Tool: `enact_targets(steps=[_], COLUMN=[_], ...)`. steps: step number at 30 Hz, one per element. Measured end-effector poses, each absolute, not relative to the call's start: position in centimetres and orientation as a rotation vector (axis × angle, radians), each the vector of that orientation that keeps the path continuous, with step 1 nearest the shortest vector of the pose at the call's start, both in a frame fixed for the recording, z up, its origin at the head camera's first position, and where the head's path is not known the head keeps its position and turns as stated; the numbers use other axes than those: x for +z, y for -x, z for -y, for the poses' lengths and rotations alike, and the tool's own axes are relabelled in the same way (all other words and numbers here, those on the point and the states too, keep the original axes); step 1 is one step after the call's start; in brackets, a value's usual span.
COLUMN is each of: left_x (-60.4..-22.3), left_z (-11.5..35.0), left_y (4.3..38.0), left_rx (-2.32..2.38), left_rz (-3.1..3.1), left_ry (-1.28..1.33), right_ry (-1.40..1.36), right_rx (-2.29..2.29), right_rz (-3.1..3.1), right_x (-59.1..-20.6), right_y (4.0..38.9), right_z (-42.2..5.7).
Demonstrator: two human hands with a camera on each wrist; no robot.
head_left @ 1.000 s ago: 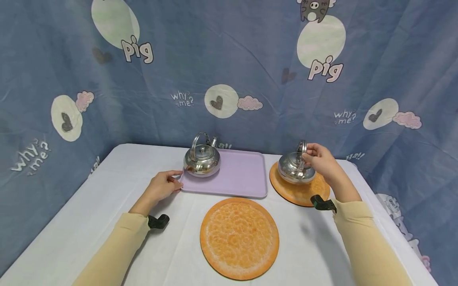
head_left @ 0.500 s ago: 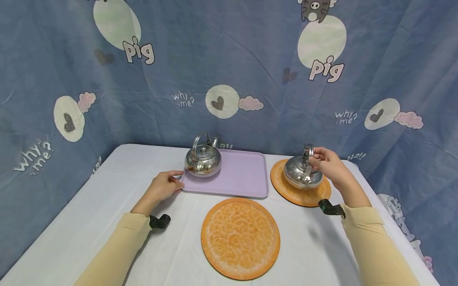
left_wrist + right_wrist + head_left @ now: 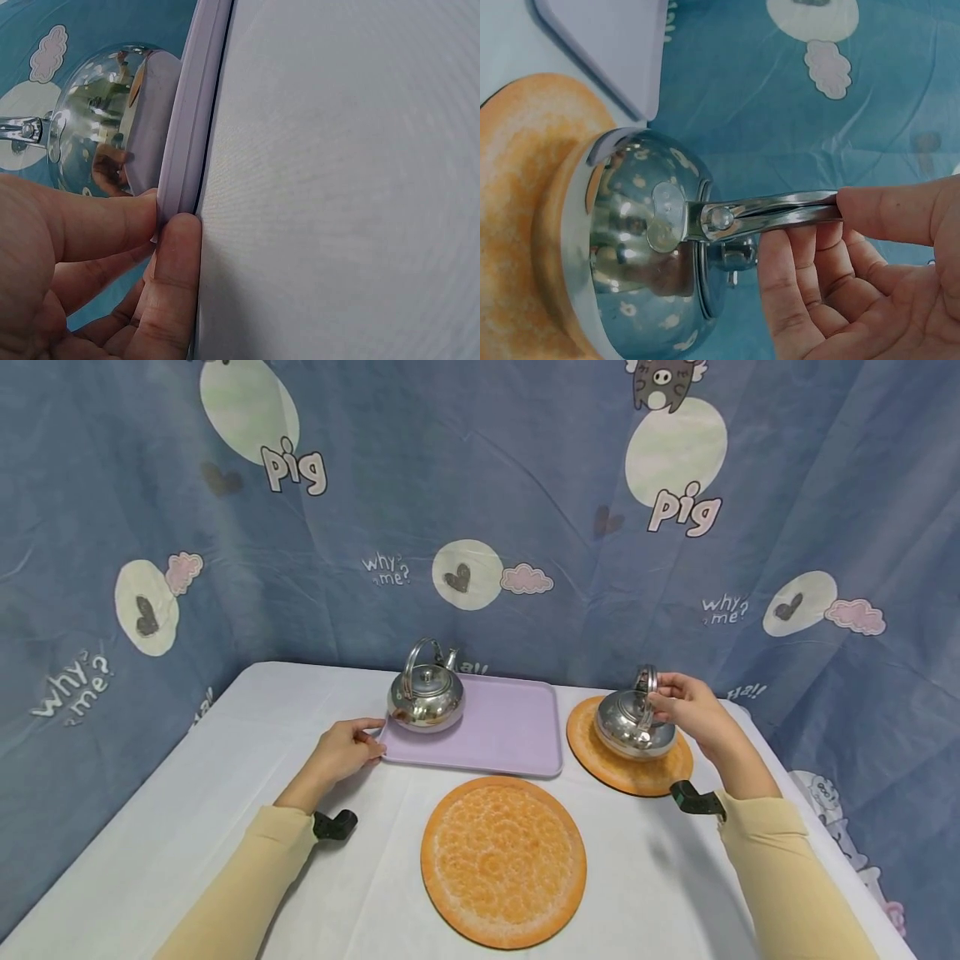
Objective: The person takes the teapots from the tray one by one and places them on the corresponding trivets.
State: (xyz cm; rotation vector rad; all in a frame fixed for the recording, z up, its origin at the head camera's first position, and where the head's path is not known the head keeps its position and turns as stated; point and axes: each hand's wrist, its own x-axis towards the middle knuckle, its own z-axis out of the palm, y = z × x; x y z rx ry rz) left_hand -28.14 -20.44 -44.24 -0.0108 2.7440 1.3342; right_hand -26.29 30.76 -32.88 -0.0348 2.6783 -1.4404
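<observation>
Both hands are busy here! With the front mat (image 3: 502,860) taken as the centre of the dial, the purple tray (image 3: 517,727) is found at twelve o'clock, and its left end is being held by the left hand (image 3: 347,752), reached in at ten: the rim (image 3: 187,127) is pinched snugly between thumb and fingers, with only the rim's thickness between them. On that tray, up at eleven o'clock, the left kettle (image 3: 426,706) is seen standing upright, all polished steel, its arched handle raised and its spout (image 3: 450,658) pointed towards one.

And now across to two o'clock! There the raised handle (image 3: 795,199) of the right kettle (image 3: 630,727) is gripped by the right hand (image 3: 686,706), the metal nipped between thumb and curled fingers. That kettle is positioned over the far mat (image 3: 637,779), between one and two o'clock; whether its full weight is borne by the mat cannot be told. The far mat, an orange disc like the front one, is laid just beside the tray's three o'clock end.

Yellow sleeves (image 3: 247,881) are worn, with black wrist devices (image 3: 335,825) strapped at the cuffs. The table (image 3: 375,893) is covered in white and backed, at twelve, by a blue curtain (image 3: 480,468) printed with "pig" and "why me?".
</observation>
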Motion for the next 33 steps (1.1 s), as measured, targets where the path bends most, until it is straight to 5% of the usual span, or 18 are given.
enact_targets(steps=[15, 33], left_x=[-44.5, -44.5], left_z=[20.6, 20.6], left_y=[28.2, 28.2], left_rx=[1.372, 1.375], left_rz=[-2.715, -2.714], left_ry=[-0.007, 0.015], right_ry=[-0.171, -0.076], right_rx=[-1.603, -1.661], right_rz=[-2.777, -2.857], right_x=[-32.1, -29.4], right_y=[26.1, 26.7], right_z=[-29.8, -26.3])
